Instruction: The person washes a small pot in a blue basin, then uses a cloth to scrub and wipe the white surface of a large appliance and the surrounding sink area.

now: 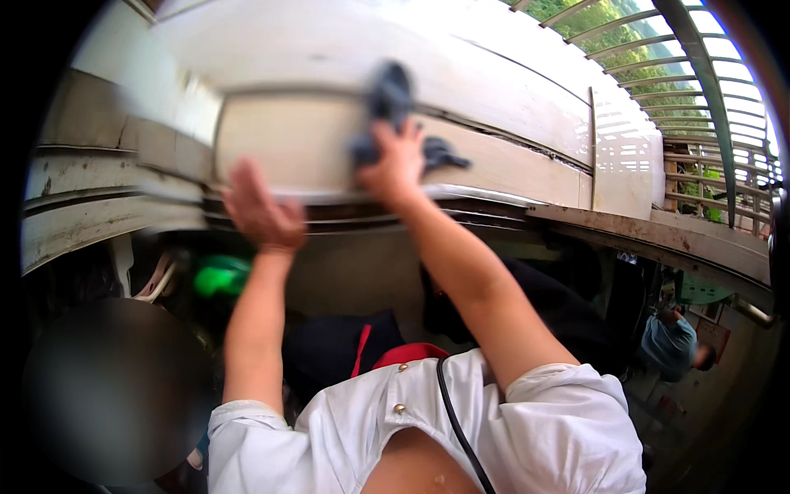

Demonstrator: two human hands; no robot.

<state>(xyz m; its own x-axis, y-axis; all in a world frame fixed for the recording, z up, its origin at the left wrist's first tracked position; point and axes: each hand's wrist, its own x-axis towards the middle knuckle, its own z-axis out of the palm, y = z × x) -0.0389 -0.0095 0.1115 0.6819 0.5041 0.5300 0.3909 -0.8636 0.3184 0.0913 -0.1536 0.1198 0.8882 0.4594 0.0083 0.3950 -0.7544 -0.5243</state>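
A dark, crumpled cloth (390,92) lies on a pale, tiled ledge (284,142) in front of me, its upper part blurred. My right hand (395,154) presses on the cloth with its fingers spread; whether the fingers also grip it cannot be told. Left of it, my left hand (265,207) is raised at the ledge's front edge, palm and fingers extended, holding nothing. It is blurred and apart from the cloth.
Metal window bars (694,55) stand at the upper right, above a metal rail (648,241). A blurred green object (222,276) is below the ledge at left. Another person (669,346) in a blue top is at the far right.
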